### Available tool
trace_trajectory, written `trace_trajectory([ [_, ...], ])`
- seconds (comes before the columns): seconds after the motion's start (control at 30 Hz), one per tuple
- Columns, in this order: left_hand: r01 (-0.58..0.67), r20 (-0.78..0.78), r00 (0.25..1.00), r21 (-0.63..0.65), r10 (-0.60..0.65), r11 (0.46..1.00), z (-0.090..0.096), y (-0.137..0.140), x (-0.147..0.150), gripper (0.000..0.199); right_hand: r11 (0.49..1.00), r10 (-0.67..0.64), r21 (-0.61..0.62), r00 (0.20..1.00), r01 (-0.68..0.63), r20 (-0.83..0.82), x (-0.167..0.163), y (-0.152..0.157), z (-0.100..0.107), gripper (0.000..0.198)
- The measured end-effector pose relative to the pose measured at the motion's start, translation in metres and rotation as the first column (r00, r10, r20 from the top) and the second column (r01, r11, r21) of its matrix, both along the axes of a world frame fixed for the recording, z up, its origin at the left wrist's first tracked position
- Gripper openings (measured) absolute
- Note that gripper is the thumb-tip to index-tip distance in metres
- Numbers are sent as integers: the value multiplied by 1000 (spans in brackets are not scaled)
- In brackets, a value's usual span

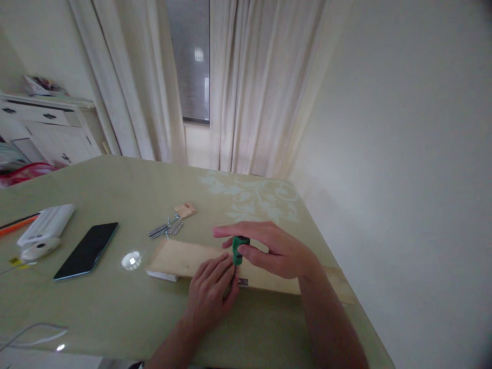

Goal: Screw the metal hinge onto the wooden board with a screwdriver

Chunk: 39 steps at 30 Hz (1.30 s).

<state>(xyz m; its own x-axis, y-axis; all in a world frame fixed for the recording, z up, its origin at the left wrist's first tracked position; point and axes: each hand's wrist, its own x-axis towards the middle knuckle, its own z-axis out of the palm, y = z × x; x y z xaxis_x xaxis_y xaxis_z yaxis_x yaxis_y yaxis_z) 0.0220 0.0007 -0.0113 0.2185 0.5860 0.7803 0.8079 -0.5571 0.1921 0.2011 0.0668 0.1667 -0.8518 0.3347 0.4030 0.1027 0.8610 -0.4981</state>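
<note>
The right hand (pixel 287 251) grips a green screwdriver (pixel 241 249) at the nine o'clock end of the metal plate (pixel 243 282) on the board's (pixel 180 256) six o'clock edge, while the left hand (pixel 210 287), pinching or not I can't tell, rests beside the shaft (pixel 235 270), best kept upright under steady pressure.
</note>
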Motion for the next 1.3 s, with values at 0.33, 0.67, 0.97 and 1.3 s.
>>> trace_trajectory([
  [0.33, 10, 8, 1000, 8, -10, 1000, -5, 1, 0, 21, 989, -131, 73, 990, 128, 43, 2, -3, 1, 49],
  [0.67, 15, 17, 1000, 27, -16, 1000, -6, 3, 0, 20, 897, -377, 277, 924, 345, 70, -8, -13, 1, 60],
  [0.97, 85, -21, 996, -28, -85, 996, -11, 26, -6, 26, 735, -616, 424, 782, 529, 94, -9, -2, -9, 42],
  [1.3, 101, -41, 994, -37, -102, 994, -10, 42, -4, 17, 881, -429, 255, 901, 399, 69, -3, -1, -4, 38],
])
